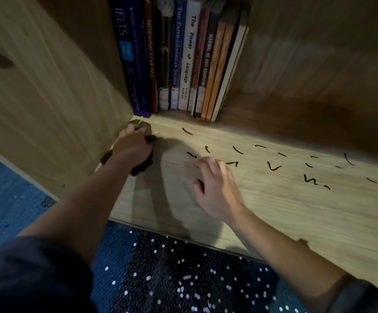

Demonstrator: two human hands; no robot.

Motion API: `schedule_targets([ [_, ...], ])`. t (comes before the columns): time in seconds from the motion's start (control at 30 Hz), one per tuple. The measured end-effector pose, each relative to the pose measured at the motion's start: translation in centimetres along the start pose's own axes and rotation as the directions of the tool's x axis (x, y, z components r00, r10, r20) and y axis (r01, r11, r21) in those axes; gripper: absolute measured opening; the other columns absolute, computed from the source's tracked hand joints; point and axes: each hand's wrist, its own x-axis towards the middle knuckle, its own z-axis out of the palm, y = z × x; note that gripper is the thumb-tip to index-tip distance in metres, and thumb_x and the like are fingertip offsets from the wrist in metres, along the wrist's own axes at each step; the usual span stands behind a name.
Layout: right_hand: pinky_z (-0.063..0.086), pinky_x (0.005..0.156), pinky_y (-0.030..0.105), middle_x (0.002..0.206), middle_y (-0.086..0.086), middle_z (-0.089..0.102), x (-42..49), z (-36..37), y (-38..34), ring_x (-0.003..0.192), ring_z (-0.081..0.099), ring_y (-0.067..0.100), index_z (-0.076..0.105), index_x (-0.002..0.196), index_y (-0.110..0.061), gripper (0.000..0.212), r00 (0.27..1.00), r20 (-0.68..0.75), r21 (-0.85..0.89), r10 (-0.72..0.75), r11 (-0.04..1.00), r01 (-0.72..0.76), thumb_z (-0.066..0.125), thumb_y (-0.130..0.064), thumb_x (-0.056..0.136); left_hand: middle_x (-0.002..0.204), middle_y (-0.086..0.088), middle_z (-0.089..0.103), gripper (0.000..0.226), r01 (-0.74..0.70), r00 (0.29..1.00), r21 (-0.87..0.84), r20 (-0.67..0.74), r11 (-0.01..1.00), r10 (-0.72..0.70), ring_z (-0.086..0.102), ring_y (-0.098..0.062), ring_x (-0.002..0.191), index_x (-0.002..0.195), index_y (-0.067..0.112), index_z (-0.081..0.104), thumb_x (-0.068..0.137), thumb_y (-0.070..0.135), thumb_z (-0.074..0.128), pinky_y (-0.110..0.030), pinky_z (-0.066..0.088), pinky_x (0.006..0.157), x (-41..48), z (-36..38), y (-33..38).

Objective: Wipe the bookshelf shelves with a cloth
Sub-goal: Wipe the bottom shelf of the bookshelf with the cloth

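Cloth: you're bunching the dark brown cloth (146, 164) at the left end of the shelf (274, 213), pressing it onto the board where it meets the side panel (47, 98).
Left hand: your left hand (131, 147) is curling its fingers round the cloth and clamping it into a wad. Scraps are poking out past the knuckles and under the wrist.
Marks: the black marks (274, 167) are all lying to the right of the cloth. They are stringing out in a loose band that runs left to right along the board.
Coming move: by my reading the sweep is heading rightward along that band, so the long axis of the job is the board's own length.
Right hand: your right hand (217, 184) is resting between the cloth and most of the marks. Its fingers are loosely bent and a little apart, tips touching the wood, holding nothing. It's nearer the marks, but it's also sitting in the cloth's path.
Books: a row of books (183, 53) is standing at the back left of the compartment with the spines facing you and the rightmost ones leaning. The back right is lying in shadow and I can't tell what is there.
Below: dark sequinned fabric (183, 279) is showing under the front edge.
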Motion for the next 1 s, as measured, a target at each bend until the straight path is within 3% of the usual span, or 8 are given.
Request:
schedule_targets([
  [0.2, 0.039, 0.094, 0.039, 0.121, 0.001, 0.052, 0.0, 0.3, 0.2, 0.11, 0.045, 0.023, 0.056, 0.118, -0.011, 0.045, 0.999, -0.035, 0.021, -0.002, 1.0, 0.002, 0.036, -0.035, 0.086, 0.152, 0.005, 0.027, 0.058, -0.331, 0.94, -0.05, 0.069, 0.942, 0.334, 0.031, -0.02, 0.136, 0.143, 0.024, 0.038, 0.089, 0.003, 0.044, -0.037, 0.028, 0.112, -3.8, 0.5, 0.9],
  [0.3, 0.041, 0.092, 0.037, 0.119, 0.0, 0.054, -0.1, 0.3, 0.1, 0.107, 0.047, 0.022, 0.057, 0.117, -0.011, 0.044, 0.998, -0.066, 0.023, -0.014, 1.0, 0.016, 0.036, -0.035, 0.085, 0.154, 0.007, 0.023, 0.057, -0.281, 0.958, -0.033, 0.048, 0.959, 0.282, 0.029, -0.019, 0.137, 0.144, 0.023, 0.036, 0.09, 0.003, 0.041, -0.032, 0.026, 0.113, -3.2, -0.3, -1.5],
  [0.43, 0.042, 0.09, 0.034, 0.117, 0.001, 0.055, 0.0, 0.2, 0.2, 0.105, 0.049, 0.022, 0.058, 0.116, -0.011, 0.044, 0.997, -0.078, 0.015, -0.025, 1.0, 0.026, 0.037, -0.034, 0.086, 0.146, -0.005, 0.036, 0.052, -0.136, 0.99, 0.03, -0.027, 0.99, 0.136, 0.036, -0.028, 0.13, 0.139, 0.02, 0.043, 0.09, 0.003, 0.043, -0.036, 0.031, 0.108, 1.0, -0.5, 0.5],
  [0.53, 0.04, 0.092, 0.035, 0.118, 0.0, 0.053, -0.1, 0.1, 0.3, 0.108, 0.047, 0.021, 0.057, 0.118, -0.012, 0.045, 0.998, -0.059, 0.018, -0.026, 0.999, 0.027, 0.035, -0.036, 0.086, 0.148, -0.002, 0.035, 0.056, -0.226, 0.973, -0.041, 0.037, 0.973, 0.228, 0.037, -0.024, 0.131, 0.139, 0.025, 0.043, 0.089, 0.002, 0.044, -0.039, 0.032, 0.109, -0.9, 0.4, 2.5],
  [0.67, 0.039, 0.094, 0.035, 0.118, -0.002, 0.052, 0.0, 0.3, 0.4, 0.11, 0.044, 0.02, 0.056, 0.118, -0.012, 0.046, 0.998, -0.066, 0.036, -0.024, 0.999, 0.026, 0.036, -0.036, 0.085, 0.153, 0.007, 0.024, 0.056, -0.371, 0.926, -0.069, 0.049, 0.926, 0.374, 0.032, -0.019, 0.136, 0.143, 0.024, 0.037, 0.091, 0.006, 0.044, -0.032, 0.028, 0.111, -4.3, 0.8, 0.5],
  [0.8, 0.04, 0.093, 0.035, 0.116, 0.0, 0.054, 0.0, 0.5, 0.4, 0.107, 0.047, 0.021, 0.058, 0.116, -0.011, 0.043, 0.996, -0.087, 0.028, -0.022, 0.999, 0.024, 0.039, -0.034, 0.085, 0.149, -0.005, 0.034, 0.055, -0.208, 0.978, 0.019, 0.01, 0.978, 0.208, 0.037, -0.028, 0.131, 0.142, 0.023, 0.039, 0.09, 0.006, 0.045, -0.036, 0.032, 0.109, 0.4, 0.0, -1.7],
  [0.9, 0.041, 0.093, 0.035, 0.115, 0.001, 0.055, 0.1, 0.6, 0.5, 0.106, 0.048, 0.022, 0.058, 0.114, -0.01, 0.042, 0.996, -0.09, 0.021, -0.026, 0.999, 0.028, 0.04, -0.033, 0.085, 0.143, -0.008, 0.041, 0.052, -0.142, 0.989, -0.018, -0.033, 0.99, 0.141, 0.041, -0.029, 0.126, 0.138, 0.022, 0.045, 0.089, 0.005, 0.046, -0.036, 0.036, 0.105, 1.5, -0.1, -0.4],
  [1.0, 0.042, 0.092, 0.036, 0.115, 0.001, 0.055, 0.1, 0.6, 0.5, 0.105, 0.048, 0.022, 0.059, 0.114, -0.01, 0.043, 0.994, -0.102, 0.026, -0.035, 0.999, 0.038, 0.039, -0.033, 0.084, 0.151, 0.003, 0.03, 0.055, -0.281, 0.958, -0.053, 0.038, 0.958, 0.283, 0.032, -0.02, 0.136, 0.14, 0.024, 0.042, 0.089, 0.003, 0.045, -0.031, 0.025, 0.112, -1.8, 0.2, 1.1],
])
